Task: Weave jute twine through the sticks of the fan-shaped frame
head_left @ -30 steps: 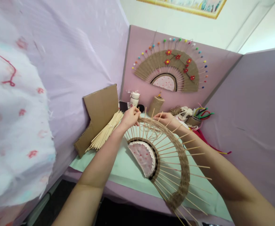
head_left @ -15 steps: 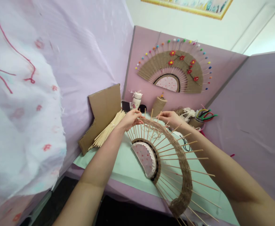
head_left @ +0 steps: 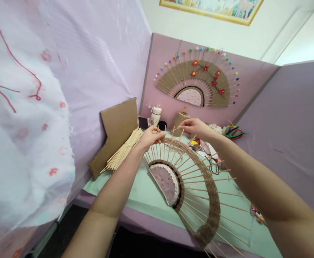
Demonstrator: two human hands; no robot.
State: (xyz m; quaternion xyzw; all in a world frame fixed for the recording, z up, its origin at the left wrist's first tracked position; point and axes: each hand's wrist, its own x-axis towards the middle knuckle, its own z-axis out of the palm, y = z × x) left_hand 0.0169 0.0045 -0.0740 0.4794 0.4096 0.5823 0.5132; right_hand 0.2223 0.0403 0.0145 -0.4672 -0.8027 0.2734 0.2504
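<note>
A half-round fan frame of thin wooden sticks, with a band of brown twine woven through them, is held tilted over the table. Its inner half-disc is pinkish with red spots, a white scalloped trim and a black line. My left hand grips the fan at the far end of the woven band, thumb and fingers closed on it. Beyond the stick tips, my right hand pinches a strand of twine that runs toward my left hand. Loose twine shows behind the sticks.
A bundle of thin sticks lies by a cardboard piece on the left. Behind are a white bottle and a twine spool. Pliers stand at right. A finished fan hangs on the pink back panel.
My right hand has risen slightly and drawn the twine away from the band. My left hand keeps its grip on the fan. The view has shifted a little.
</note>
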